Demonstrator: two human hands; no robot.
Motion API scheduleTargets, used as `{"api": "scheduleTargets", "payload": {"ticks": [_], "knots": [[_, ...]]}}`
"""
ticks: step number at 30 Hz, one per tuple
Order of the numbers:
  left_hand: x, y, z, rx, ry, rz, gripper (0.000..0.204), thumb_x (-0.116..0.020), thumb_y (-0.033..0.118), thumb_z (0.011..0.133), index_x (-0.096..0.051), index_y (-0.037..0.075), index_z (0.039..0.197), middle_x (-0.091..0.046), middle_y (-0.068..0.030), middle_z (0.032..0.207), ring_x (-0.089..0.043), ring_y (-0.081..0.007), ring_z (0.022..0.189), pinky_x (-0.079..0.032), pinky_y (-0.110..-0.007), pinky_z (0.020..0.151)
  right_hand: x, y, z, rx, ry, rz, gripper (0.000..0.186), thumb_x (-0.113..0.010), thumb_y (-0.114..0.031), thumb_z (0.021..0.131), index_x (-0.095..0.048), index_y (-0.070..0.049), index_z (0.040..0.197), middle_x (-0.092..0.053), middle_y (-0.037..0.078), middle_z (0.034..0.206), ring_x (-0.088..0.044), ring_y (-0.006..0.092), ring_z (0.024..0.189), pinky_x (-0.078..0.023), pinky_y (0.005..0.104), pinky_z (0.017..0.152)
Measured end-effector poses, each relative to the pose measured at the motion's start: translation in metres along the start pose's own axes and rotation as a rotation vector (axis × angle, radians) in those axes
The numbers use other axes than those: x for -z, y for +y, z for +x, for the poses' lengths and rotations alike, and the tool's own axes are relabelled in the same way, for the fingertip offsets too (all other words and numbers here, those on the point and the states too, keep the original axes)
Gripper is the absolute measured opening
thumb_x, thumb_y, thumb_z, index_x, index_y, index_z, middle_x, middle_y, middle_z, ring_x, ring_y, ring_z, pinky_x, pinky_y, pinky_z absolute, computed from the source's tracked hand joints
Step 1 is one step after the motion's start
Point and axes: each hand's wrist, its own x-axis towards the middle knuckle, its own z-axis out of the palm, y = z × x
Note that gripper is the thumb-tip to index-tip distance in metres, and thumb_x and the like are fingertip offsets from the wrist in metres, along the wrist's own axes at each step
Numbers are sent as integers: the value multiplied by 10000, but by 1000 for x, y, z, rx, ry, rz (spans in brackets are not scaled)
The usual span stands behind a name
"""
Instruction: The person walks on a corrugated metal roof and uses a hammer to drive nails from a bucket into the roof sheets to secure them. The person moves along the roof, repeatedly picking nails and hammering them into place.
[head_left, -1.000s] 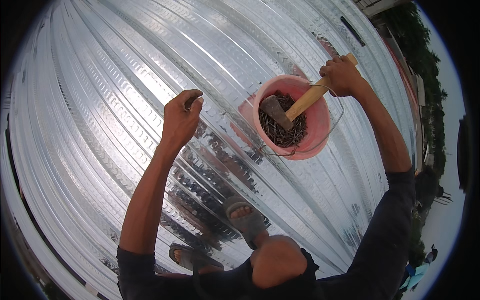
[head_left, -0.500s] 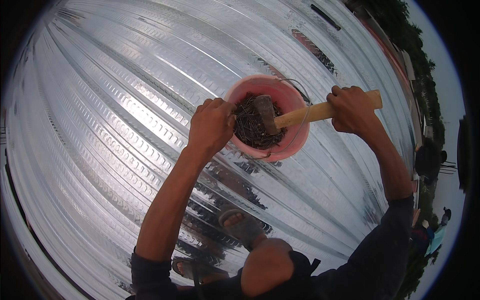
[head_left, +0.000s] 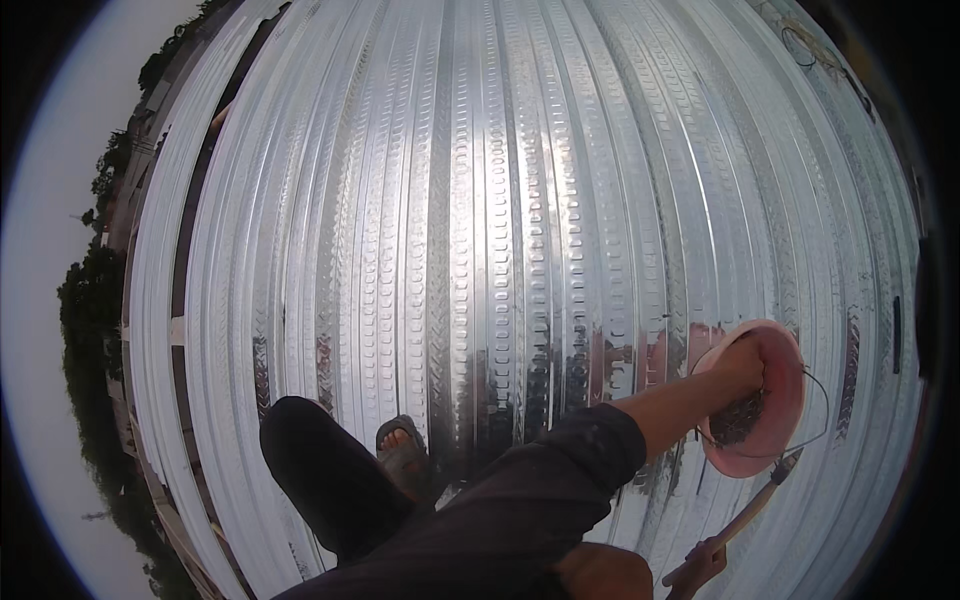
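Both hands busy: left hand (head_left: 742, 362) fingers hidden among bucket (head_left: 790, 392) nails (head_left: 738, 418), right hand (head_left: 700, 566) fingers clamped on hammer (head_left: 752, 508).

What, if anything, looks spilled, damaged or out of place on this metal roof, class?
Nothing stands out. The pink bucket sits upright on the ribbed metal sheets, its dark contents inside, none scattered. The left hand reaches into it; the right hand holds a wooden-handled hammer beside it. The sheets look undented.
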Motion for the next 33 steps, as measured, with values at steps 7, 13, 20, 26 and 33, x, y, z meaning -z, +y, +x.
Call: {"api": "scheduleTargets", "payload": {"ticks": [7, 13, 20, 26, 33], "knots": [[-20, 30, 9, 166, 462, -462, 116, -658, 164, 874, -715, 63, 878, -726, -138, 870, -686, -289, 927, -468, -409, 838, 22, 6, 32, 441, 36, 25, 277, -636, -315, 939, -678, -42, 953, -691, 142, 896, -654, 226, 664, -514, 370, 539], [17, 29, 18, 372, 714, -916, 173, -694, 151, 844, -664, -7, 906, -712, -203, 848, -713, -359, 881, -541, -443, 784, -28, -117, 35, 567, -13, 156, 414, -580, -396, 953, -632, -7, 1087, -634, 157, 963, -621, 294, 804, -508, 414, 676], [17, -56, -184, 1048, 634, -1921, 144, -713, 104, 881, -658, -15, 942, -719, -108, 858, -663, -154, 686, -573, -325, 703, -158, -231, -36, 643, -267, 375, 547, -745, -430, 886, -565, 54, 1065, -597, 91, 831, -562, 144, 652, -472, 290, 594], [-80, -41, -260, 1211, 478, -2287, 208, -694, 47, 941, -665, -18, 1136, -688, -84, 927, -650, -159, 782, -560, -330, 755, -205, -228, -47, 380, -705, -162, 517, -856, -149, 783, -575, 32, 1177, -708, 112, 905, -703, 182, 828, -567, 366, 752], [-63, -87, -238, 1127, 393, -1602, 292, -671, 54, 956, -655, -37, 1233, -713, -108, 940, -674, -162, 827, -547, -316, 760, -214, -208, -43, 342, -563, 57, 473, -848, -107, 810, -588, 34, 1179, -691, 82, 879, -661, 142, 763, -555, 332, 710]]}}
